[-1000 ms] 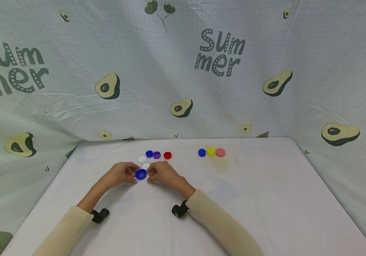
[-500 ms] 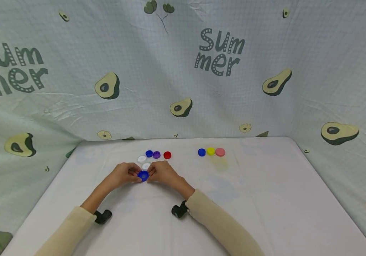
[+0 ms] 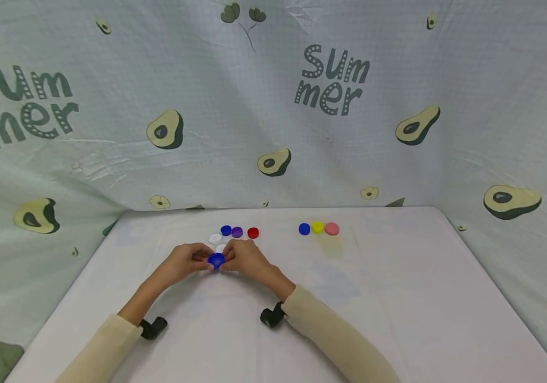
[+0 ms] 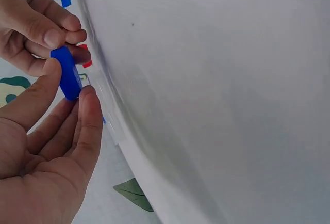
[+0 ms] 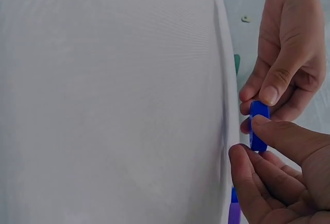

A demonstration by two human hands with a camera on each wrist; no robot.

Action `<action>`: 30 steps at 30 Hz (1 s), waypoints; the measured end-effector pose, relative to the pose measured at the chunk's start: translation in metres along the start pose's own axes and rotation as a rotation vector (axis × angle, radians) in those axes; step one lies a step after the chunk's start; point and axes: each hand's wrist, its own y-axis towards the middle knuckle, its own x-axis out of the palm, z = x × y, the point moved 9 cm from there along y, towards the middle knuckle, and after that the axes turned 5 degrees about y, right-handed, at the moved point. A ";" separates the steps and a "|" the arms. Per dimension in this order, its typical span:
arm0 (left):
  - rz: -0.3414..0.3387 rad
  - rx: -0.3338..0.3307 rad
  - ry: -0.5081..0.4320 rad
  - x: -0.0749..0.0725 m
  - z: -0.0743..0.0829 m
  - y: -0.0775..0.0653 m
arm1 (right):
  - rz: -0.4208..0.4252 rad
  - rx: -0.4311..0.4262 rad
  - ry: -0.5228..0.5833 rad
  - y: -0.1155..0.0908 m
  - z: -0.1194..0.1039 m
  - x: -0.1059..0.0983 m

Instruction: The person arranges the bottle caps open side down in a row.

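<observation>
Here, the blue cap (image 3: 216, 261) sits between the two hands over the table (image 3: 374, 308), left of the middle, just this side of a part-hidden white cap (image 3: 221, 248); its hollow side faces up and back toward the head camera; being round, it is equally broad all ways across; edge-on in the left wrist view its profile slants steeply, top to the left; in the right wrist view it stands nearly upright; deep, even blue, raised rim, shallow wall, faint pale marks on one side; left hand (image 3: 187, 259) has it in its grip, thumb against fingers; right hand (image 3: 246, 258) pinches the other edge likewise; beyond lie the farther white cap (image 3: 215, 238), a far blue cap (image 3: 226, 230), a purple cap (image 3: 237, 232) and a red cap (image 3: 253, 232); well apart, rightward, another blue cap (image 3: 304, 229), a yellow cap (image 3: 318, 227) and a pink cap (image 3: 332, 229), close together.
</observation>
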 end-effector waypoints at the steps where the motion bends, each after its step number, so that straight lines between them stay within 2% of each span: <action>1: 0.007 0.009 -0.003 0.000 0.001 0.000 | 0.004 -0.005 0.000 -0.002 -0.001 -0.002; 8: 0.061 0.092 -0.001 -0.002 0.011 0.001 | 0.032 -0.072 0.038 -0.010 -0.008 -0.017; 16: 0.087 0.088 -0.059 -0.001 0.019 0.001 | 0.022 -0.095 0.057 -0.018 -0.003 -0.024; 22: 0.116 0.090 -0.069 0.001 0.027 0.001 | 0.045 -0.154 0.022 -0.026 -0.005 -0.036; 30: 0.139 0.123 -0.107 0.002 0.042 0.002 | 0.051 -0.166 -0.002 -0.035 -0.005 -0.050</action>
